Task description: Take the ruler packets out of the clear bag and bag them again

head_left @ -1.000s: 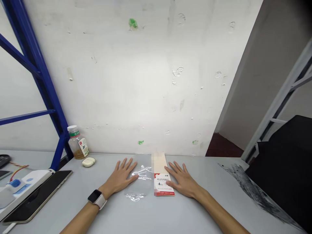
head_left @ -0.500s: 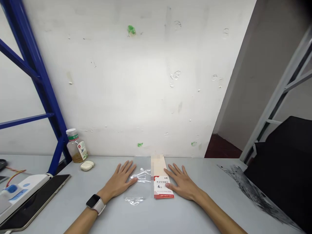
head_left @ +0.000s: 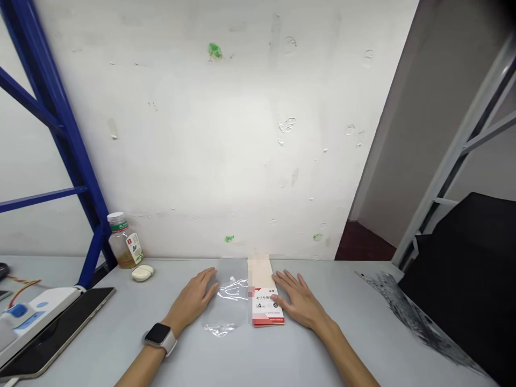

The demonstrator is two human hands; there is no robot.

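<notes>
On the grey table lies a clear plastic bag (head_left: 231, 306), flat and shiny with a crinkled lower end. Touching its right side is a narrow printed card packet (head_left: 268, 306), beige above and white and red below, with Chinese characters and a "4"; part of it is blurred out. My left hand (head_left: 192, 300), a watch on its wrist, rests at the bag's left edge with fingers slightly bent and thumb apart, holding nothing. At the packet's right edge my right hand (head_left: 299, 302) lies with fingers spread, its thumb over the edge of the packet.
Along the left stand a jar (head_left: 126, 242) with a white lid, a cream oval case (head_left: 142, 273), a tablet-like device (head_left: 60, 336) and a white power strip (head_left: 38, 317). A blue metal frame (head_left: 76, 156) rises there. Black material (head_left: 463, 279) covers the right side. A white wall (head_left: 250, 134) closes the back.
My left hand has drawn slightly left, its fingers closer together and more bent. My right hand stays by the packet. The whole view has shifted a little.
</notes>
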